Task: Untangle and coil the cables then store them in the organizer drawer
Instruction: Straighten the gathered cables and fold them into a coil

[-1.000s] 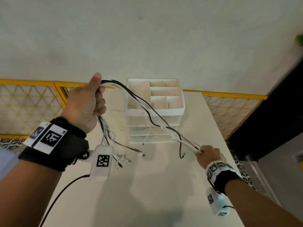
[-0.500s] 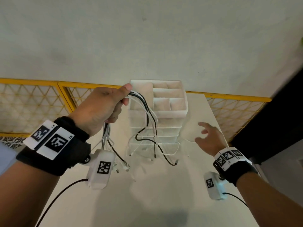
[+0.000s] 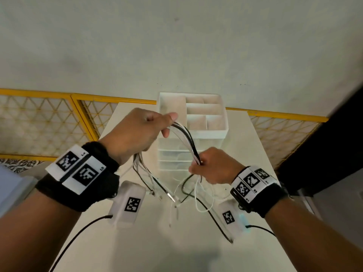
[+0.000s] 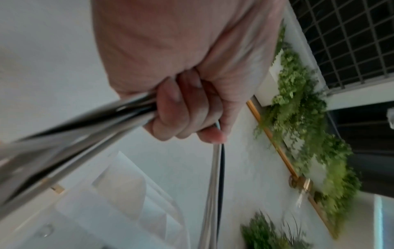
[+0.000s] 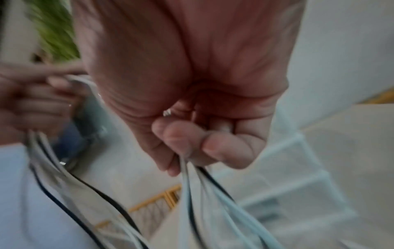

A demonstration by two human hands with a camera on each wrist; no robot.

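I see my left hand (image 3: 137,132) gripping the thin white and black cables (image 3: 184,138); my right hand (image 3: 214,165), splayed free before, now clenches them at 4 o'clock.

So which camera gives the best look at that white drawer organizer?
The head view: the organizer appears whole, its divided top tray and stacked drawers behind the cables. The left wrist view catches only a blurred corner; the right wrist view shows blurred drawer fronts.

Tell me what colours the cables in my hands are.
Mostly white, with a couple of black ones in the cables; clearest in the head view.
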